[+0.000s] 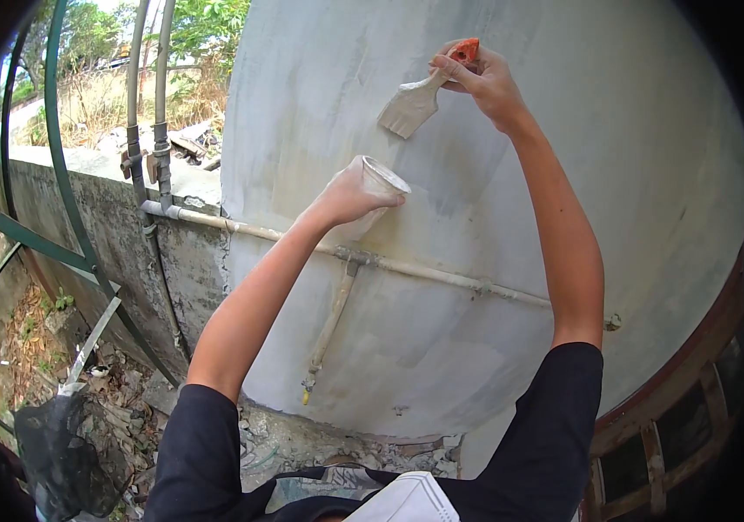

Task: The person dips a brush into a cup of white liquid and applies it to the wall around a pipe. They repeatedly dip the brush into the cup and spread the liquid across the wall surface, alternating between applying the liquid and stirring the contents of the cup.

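My right hand (481, 78) is closed around the handle of a wide paintbrush (412, 108). The orange end of the handle sticks out above my fingers, and the bristles point down and left, coated in whitish paint, right at the wall (320, 96). Lower and to the left, my left hand (352, 193) grips a white plastic cup (387, 177) from its side, the rim tilted toward the right. What the cup contains is mostly hidden. The wall behind both hands is pale grey with streaky, uneven patches of paint.
A horizontal pipe (442, 275) crosses the wall below my hands, with a branch (330, 326) dropping to a yellow-tipped end. Vertical pipes (161, 104) and a green metal frame (59, 157) stand left. Rubble and a black bag (67, 452) lie on the ground; a wooden frame (650, 461) is lower right.
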The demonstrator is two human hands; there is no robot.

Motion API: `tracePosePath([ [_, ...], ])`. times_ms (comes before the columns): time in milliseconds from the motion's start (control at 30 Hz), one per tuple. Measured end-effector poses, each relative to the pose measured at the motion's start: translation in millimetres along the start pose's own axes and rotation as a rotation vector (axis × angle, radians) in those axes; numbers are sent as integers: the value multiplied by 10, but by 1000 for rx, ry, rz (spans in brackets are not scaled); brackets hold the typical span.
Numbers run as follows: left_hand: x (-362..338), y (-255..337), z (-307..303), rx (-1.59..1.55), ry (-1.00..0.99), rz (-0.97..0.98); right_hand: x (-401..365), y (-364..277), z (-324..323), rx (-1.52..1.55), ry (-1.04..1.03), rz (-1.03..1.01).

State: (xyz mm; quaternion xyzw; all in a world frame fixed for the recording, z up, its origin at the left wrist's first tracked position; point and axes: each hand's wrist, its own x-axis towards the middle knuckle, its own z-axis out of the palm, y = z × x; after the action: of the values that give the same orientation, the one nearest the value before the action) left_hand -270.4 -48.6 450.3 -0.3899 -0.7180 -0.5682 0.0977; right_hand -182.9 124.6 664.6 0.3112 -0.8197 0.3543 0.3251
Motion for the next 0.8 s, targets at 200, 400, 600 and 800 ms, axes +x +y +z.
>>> tracePosePath([
  [200,-102,19,-137,-34,-25,2,257,-59,53,-222,-176,-57],
  [400,-196,17,-189,-34,-13,-27,196,-124,24,-244,-160,-129],
  [600,-246,16,-153,-23,-12,15,-5,27,172,-171,-180,-85],
  [800,-304,90,-182,14,-16,9,167,15,90,-238,-136,-170],
])
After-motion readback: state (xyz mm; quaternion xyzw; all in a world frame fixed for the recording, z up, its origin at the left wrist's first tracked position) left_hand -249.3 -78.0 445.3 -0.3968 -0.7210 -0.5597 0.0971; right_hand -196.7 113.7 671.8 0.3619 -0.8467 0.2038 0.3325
